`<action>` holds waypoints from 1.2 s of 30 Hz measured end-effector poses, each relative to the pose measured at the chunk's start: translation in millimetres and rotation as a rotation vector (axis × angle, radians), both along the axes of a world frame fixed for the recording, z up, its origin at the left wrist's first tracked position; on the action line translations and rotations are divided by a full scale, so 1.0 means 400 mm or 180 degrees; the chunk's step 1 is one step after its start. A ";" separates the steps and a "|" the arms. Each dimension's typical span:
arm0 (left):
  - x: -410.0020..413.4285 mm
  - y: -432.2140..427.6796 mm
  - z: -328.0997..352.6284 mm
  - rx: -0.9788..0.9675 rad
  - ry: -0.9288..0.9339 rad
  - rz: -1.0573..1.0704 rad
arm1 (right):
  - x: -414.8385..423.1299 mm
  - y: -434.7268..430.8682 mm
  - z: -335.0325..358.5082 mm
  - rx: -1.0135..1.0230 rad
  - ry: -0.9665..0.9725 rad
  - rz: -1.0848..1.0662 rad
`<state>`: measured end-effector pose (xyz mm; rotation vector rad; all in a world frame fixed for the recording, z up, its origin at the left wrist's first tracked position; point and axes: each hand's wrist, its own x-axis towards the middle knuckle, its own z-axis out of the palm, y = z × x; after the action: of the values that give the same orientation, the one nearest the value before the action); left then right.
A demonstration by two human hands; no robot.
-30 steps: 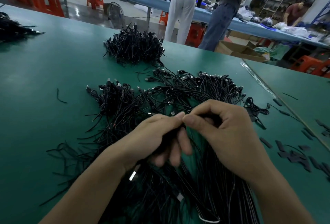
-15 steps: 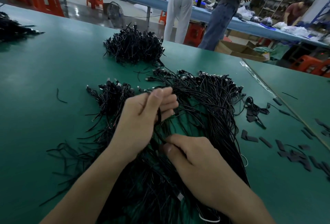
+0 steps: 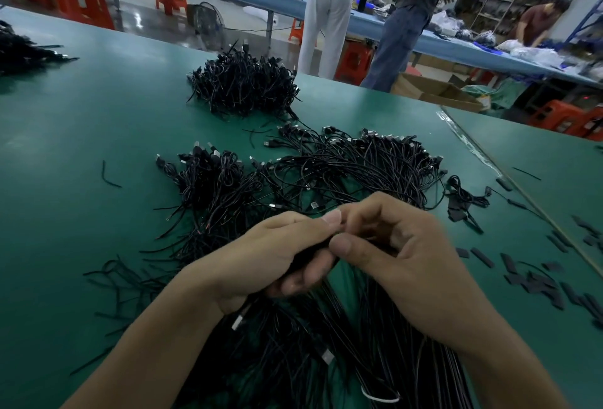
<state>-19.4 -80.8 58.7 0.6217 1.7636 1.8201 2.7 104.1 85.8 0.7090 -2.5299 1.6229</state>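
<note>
A big spread of thin black cables (image 3: pixel 342 177) with metal plugs lies on the green table (image 3: pixel 81 147) in front of me. My left hand (image 3: pixel 274 258) grips a small bunch of these cables (image 3: pixel 310 253), its fingers curled round them, and a plug end hangs out below the palm. My right hand (image 3: pixel 404 255) meets it from the right, thumb and curled fingers pinching the same bunch at the left fingertips. More cables run under both wrists toward me.
A second tangled cable heap (image 3: pixel 244 82) sits farther back, another (image 3: pixel 23 52) at the far left edge. Short black strips (image 3: pixel 535 281) are scattered at the right near a table seam. Loose cut pieces (image 3: pixel 124 278) lie left. People stand at a blue bench (image 3: pixel 456 46) behind.
Half a second ago my hands were apart, the left raised over the pile and the right down on the cables. Now they have come together again on one bunch.
</note>
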 end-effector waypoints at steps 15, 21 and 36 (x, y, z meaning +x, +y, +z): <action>-0.014 0.007 -0.025 -0.0178 0.0041 0.0327 | 0.005 -0.006 0.022 0.0935 0.0386 -0.0145; -0.020 0.007 -0.031 0.0245 -0.0611 0.0217 | 0.006 -0.040 0.020 0.1082 0.0621 -0.0279; -0.062 -0.007 -0.062 -0.0366 0.0613 0.2372 | -0.032 -0.028 -0.110 0.1705 -0.0852 -0.0514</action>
<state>-44.2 -83.6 33.8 0.0786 2.4310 2.1414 -10.1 92.8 41.9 0.3071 -3.1600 1.0505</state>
